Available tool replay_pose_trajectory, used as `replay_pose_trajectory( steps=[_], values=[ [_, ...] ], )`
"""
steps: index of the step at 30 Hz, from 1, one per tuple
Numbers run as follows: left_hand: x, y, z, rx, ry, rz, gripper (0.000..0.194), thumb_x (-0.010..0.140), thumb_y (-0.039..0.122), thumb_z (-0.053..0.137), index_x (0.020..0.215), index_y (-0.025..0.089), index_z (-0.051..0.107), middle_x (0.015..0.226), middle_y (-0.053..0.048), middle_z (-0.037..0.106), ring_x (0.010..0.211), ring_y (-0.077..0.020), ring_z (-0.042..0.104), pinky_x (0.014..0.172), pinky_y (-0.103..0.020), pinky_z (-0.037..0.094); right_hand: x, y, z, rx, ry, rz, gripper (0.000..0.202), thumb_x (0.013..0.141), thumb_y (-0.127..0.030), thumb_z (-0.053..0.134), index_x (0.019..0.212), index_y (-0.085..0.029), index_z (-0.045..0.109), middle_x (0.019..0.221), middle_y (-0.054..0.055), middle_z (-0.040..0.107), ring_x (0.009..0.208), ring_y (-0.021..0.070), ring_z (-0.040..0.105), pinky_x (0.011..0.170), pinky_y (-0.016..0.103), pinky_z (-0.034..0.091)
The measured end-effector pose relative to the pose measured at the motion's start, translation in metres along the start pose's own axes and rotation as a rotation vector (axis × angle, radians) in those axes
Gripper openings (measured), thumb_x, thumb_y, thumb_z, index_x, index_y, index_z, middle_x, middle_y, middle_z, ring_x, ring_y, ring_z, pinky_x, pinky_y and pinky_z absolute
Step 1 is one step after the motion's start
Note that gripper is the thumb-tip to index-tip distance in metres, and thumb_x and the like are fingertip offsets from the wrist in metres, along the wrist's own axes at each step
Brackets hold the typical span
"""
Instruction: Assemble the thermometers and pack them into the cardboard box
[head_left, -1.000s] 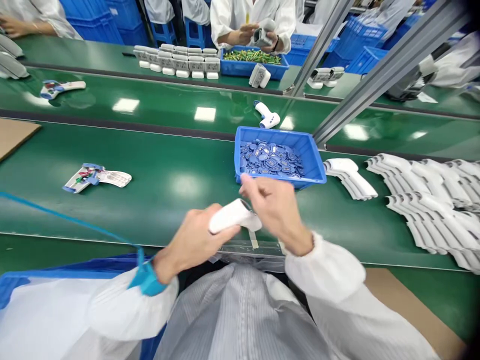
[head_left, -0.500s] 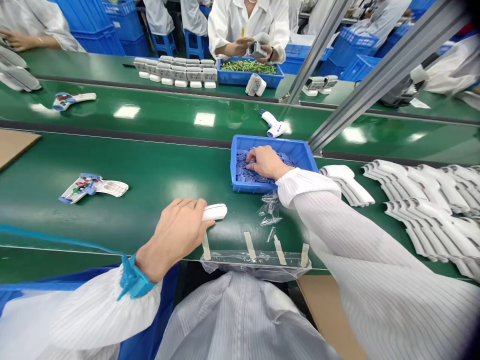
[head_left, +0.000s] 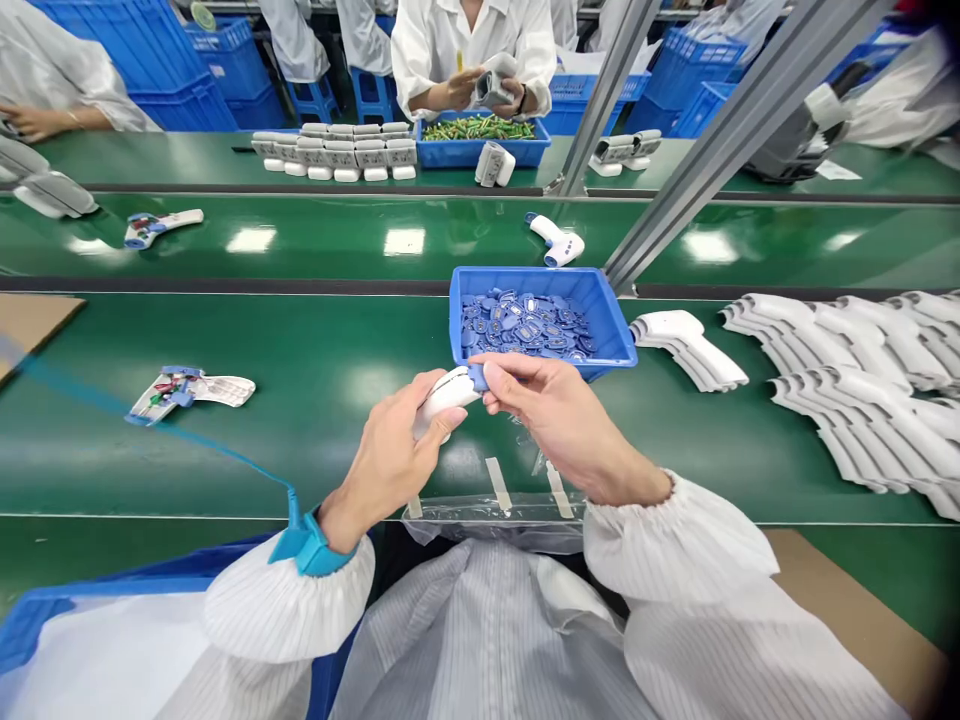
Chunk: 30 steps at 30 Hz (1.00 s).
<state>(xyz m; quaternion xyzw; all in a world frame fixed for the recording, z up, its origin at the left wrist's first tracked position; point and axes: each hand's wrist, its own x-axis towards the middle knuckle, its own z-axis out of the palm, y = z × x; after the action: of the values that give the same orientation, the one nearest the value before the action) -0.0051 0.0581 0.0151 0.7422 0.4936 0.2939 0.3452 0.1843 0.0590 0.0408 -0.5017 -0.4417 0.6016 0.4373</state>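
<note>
My left hand (head_left: pixel 394 445) is wrapped round a white plastic housing (head_left: pixel 444 396), its end tilted up to the right. Between the thumb and fingers of my right hand (head_left: pixel 559 415) is a small blue part (head_left: pixel 477 376), which touches that end of the housing. Just beyond my hands stands a blue bin (head_left: pixel 619 345) holding many small blue parts (head_left: pixel 525 325). An opened device with blue pieces and wires (head_left: pixel 180 390) lies on the green table (head_left: pixel 330 340) at the left.
White housings (head_left: pixel 862 400) are stacked at the right, with a smaller stack (head_left: pixel 690 345) beside the bin. A metal post (head_left: pixel 675 170) slants behind it. Tape strips (head_left: pixel 497 483) hold a clear bag at the front edge. Across the line, a person (head_left: pixel 472 60) holds a grey-white device.
My right hand has come out of the bin with a blue part and moved toward my body, to the housing. My left hand has raised and turned the housing toward it.
</note>
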Motion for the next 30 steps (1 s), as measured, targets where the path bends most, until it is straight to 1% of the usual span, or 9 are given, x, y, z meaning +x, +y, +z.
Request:
replay_pose_trajectory(
  steps=[4, 7, 11, 14, 17, 20, 23, 27, 30],
  values=[
    [-0.002, -0.002, 0.000, 0.021, 0.016, 0.078, 0.038, 0.099, 0.041, 0.055, 0.130, 0.018, 0.058, 0.118, -0.007, 0.070, 0.098, -0.0196, 0.066, 0.085, -0.030, 0.049, -0.009, 0.003, -0.002, -0.311, 0.049, -0.248, 0.029, 0.093, -0.041, 0.065, 0.110, -0.021, 0.076, 0.105, 0.006, 0.066, 0.077, 0.0139, 0.062, 0.074, 0.032, 0.054],
    [-0.003, -0.002, 0.002, 0.089, 0.019, 0.127, 0.037, 0.101, 0.039, 0.052, 0.131, 0.017, 0.058, 0.117, -0.007, 0.071, 0.099, -0.0198, 0.065, 0.085, -0.031, 0.048, -0.015, 0.002, 0.001, -0.556, 0.064, -0.367, 0.026, 0.098, -0.033, 0.059, 0.118, -0.023, 0.072, 0.112, 0.006, 0.066, 0.092, 0.0166, 0.063, 0.081, 0.031, 0.053],
    [-0.001, 0.000, 0.013, 0.177, 0.098, 0.186, 0.026, 0.099, 0.034, 0.053, 0.114, 0.017, 0.066, 0.097, -0.005, 0.074, 0.082, -0.0181, 0.066, 0.075, -0.029, 0.045, -0.018, 0.010, 0.010, -0.701, 0.052, -0.507, 0.024, 0.103, -0.028, 0.048, 0.112, -0.020, 0.069, 0.102, 0.006, 0.065, 0.093, 0.0164, 0.061, 0.084, 0.030, 0.049],
    [-0.001, -0.001, 0.020, 0.268, 0.182, 0.223, 0.022, 0.096, 0.033, 0.056, 0.102, 0.016, 0.069, 0.082, -0.004, 0.073, 0.070, -0.0174, 0.064, 0.067, -0.029, 0.042, -0.020, 0.022, 0.011, -0.746, 0.128, -0.507, 0.027, 0.105, -0.026, 0.041, 0.106, -0.018, 0.066, 0.092, 0.005, 0.057, 0.083, 0.0158, 0.056, 0.075, 0.029, 0.047],
    [-0.007, -0.005, 0.024, 0.224, 0.160, 0.211, 0.025, 0.098, 0.037, 0.054, 0.106, 0.018, 0.069, 0.091, -0.004, 0.073, 0.080, -0.0179, 0.064, 0.073, -0.030, 0.043, -0.027, 0.029, 0.003, -0.763, 0.145, -0.493, 0.023, 0.105, -0.027, 0.042, 0.109, -0.018, 0.062, 0.094, 0.005, 0.056, 0.083, 0.0156, 0.055, 0.075, 0.029, 0.046],
    [-0.015, -0.010, 0.031, 0.171, 0.298, 0.002, 0.033, 0.100, 0.039, 0.049, 0.082, 0.017, 0.065, 0.076, -0.002, 0.066, 0.072, -0.0151, 0.057, 0.067, -0.028, 0.040, -0.036, 0.031, -0.004, -0.782, 0.122, -0.459, 0.018, 0.104, -0.029, 0.046, 0.111, -0.018, 0.059, 0.098, 0.004, 0.057, 0.081, 0.0147, 0.054, 0.073, 0.028, 0.045],
    [-0.016, -0.016, 0.043, 0.179, 0.460, -0.171, 0.051, 0.098, 0.042, 0.052, 0.054, 0.017, 0.044, 0.051, 0.003, 0.042, 0.052, -0.0105, 0.037, 0.054, -0.028, 0.028, -0.045, 0.037, -0.004, -0.794, -0.002, -0.396, 0.017, 0.104, -0.029, 0.047, 0.113, -0.019, 0.057, 0.097, 0.003, 0.058, 0.076, 0.0139, 0.054, 0.068, 0.027, 0.045],
    [-0.004, -0.022, 0.051, 0.276, 0.552, 0.027, 0.051, 0.095, 0.031, 0.055, 0.048, 0.017, 0.038, 0.046, 0.003, 0.037, 0.049, -0.0101, 0.029, 0.053, -0.031, 0.023, -0.057, 0.054, 0.008, -0.806, 0.036, -0.450, 0.016, 0.105, -0.028, 0.042, 0.110, -0.018, 0.053, 0.102, 0.007, 0.058, 0.084, 0.0166, 0.057, 0.073, 0.030, 0.047],
    [-0.004, -0.023, 0.043, 0.249, 0.465, 0.081, 0.050, 0.095, 0.031, 0.056, 0.049, 0.017, 0.042, 0.046, 0.002, 0.041, 0.049, -0.0110, 0.034, 0.053, -0.031, 0.026, -0.061, 0.064, 0.015, -0.746, 0.106, -0.404, 0.017, 0.104, -0.031, 0.044, 0.112, -0.020, 0.054, 0.103, 0.006, 0.060, 0.085, 0.0166, 0.058, 0.073, 0.030, 0.047]
  ],
)
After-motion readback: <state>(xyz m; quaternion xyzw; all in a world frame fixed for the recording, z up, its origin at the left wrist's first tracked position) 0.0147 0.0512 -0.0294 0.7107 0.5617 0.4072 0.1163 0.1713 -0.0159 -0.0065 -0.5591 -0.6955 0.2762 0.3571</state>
